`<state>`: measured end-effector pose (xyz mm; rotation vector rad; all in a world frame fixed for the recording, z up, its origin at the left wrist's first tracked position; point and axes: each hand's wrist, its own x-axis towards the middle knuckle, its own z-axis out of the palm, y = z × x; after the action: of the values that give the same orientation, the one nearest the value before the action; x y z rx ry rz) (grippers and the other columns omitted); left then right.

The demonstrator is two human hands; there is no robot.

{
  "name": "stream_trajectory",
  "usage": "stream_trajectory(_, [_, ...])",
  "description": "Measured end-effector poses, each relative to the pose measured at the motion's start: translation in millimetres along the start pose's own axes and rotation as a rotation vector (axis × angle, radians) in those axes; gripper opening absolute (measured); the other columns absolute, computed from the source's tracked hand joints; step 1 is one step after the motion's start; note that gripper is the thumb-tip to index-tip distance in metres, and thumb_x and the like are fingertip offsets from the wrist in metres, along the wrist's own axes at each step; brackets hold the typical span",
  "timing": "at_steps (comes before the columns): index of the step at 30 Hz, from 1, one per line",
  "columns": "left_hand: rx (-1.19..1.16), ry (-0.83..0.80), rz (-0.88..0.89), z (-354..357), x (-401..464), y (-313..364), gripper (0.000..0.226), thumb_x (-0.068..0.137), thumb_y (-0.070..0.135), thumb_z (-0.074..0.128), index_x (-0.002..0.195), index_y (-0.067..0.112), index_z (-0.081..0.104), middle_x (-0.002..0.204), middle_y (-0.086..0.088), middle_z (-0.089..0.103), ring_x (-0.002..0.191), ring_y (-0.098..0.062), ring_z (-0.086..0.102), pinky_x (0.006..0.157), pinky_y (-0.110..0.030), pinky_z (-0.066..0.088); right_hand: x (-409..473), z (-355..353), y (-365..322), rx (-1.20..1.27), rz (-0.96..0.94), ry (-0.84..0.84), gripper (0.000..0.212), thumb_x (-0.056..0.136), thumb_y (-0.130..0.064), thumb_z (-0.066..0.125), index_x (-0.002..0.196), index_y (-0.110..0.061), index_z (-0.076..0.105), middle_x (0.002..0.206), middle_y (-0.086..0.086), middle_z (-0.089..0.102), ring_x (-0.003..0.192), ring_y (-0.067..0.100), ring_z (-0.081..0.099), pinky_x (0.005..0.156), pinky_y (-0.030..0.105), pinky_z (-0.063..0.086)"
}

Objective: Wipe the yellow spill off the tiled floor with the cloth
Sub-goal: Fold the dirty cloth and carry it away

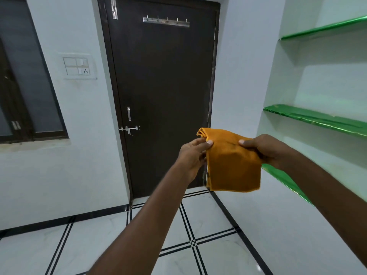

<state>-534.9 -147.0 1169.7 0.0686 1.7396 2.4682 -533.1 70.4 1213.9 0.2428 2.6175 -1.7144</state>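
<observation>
An orange cloth, folded, hangs in the air in front of me at about waist height. My left hand pinches its upper left corner between thumb and fingers. My right hand grips its upper right edge, thumb on the front face. Below lies the white tiled floor with black double lines. No yellow spill shows on the part of the floor in view.
A dark brown door with a latch stands shut straight ahead. Green shelves are set into the white wall on the right. A dark window frame and a switch panel are on the left wall.
</observation>
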Motion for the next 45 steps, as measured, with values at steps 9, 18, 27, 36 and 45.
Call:
stream_trajectory(9, [0.320, -0.044, 0.082, -50, -26, 38, 0.054, 0.093, 0.025, 0.072, 0.144, 0.016, 0.055, 0.136, -0.004, 0.062, 0.120, -0.028, 0.064, 0.098, -0.044, 0.054, -38, 78, -51, -0.236, -0.359, 0.257, 0.021, 0.095, -0.027, 0.072, 0.101, -0.007, 0.076, 0.087, 0.012, 0.076, 0.071, 0.026, 0.075, 0.080, 0.043, 0.065])
stream_trajectory(18, [0.453, -0.160, 0.187, -95, -47, 50, 0.056, 0.098, 0.016, 0.064, 0.150, 0.011, 0.044, 0.118, -0.008, 0.074, 0.107, -0.023, 0.073, 0.101, -0.044, 0.057, -58, 143, -88, -0.447, -0.204, 0.180, 0.039, 0.089, -0.044, 0.074, 0.095, -0.006, 0.070, 0.082, 0.008, 0.072, 0.061, 0.020, 0.071, 0.056, 0.021, 0.056])
stream_trajectory(27, [0.382, -0.103, 0.171, -103, -60, 49, 0.072, 0.090, 0.016, 0.075, 0.153, 0.009, 0.041, 0.123, -0.013, 0.072, 0.100, -0.024, 0.076, 0.085, -0.035, 0.062, -79, 162, -119, -0.717, -0.163, 0.092, 0.026, 0.094, -0.023, 0.072, 0.104, 0.001, 0.073, 0.096, 0.018, 0.074, 0.074, 0.027, 0.075, 0.078, 0.033, 0.064])
stream_trajectory(36, [0.350, 0.033, 0.178, -87, -55, 59, 0.050, 0.085, 0.031, 0.078, 0.130, 0.014, 0.064, 0.099, 0.000, 0.073, 0.067, -0.010, 0.075, 0.057, -0.018, 0.059, -81, 144, -105, -0.373, -0.156, 0.112, 0.024, 0.096, -0.021, 0.070, 0.099, 0.002, 0.074, 0.095, 0.022, 0.075, 0.076, 0.029, 0.075, 0.083, 0.036, 0.064])
stream_trajectory(45, [0.365, 0.022, 0.150, -45, -43, 63, 0.013, 0.091, 0.016, 0.075, 0.104, 0.015, 0.075, 0.091, -0.007, 0.076, 0.062, -0.014, 0.072, 0.059, -0.018, 0.057, -75, 100, -78, -0.079, -0.134, 0.129, 0.019, 0.099, -0.016, 0.066, 0.094, 0.001, 0.072, 0.095, 0.023, 0.075, 0.092, 0.039, 0.076, 0.093, 0.047, 0.061])
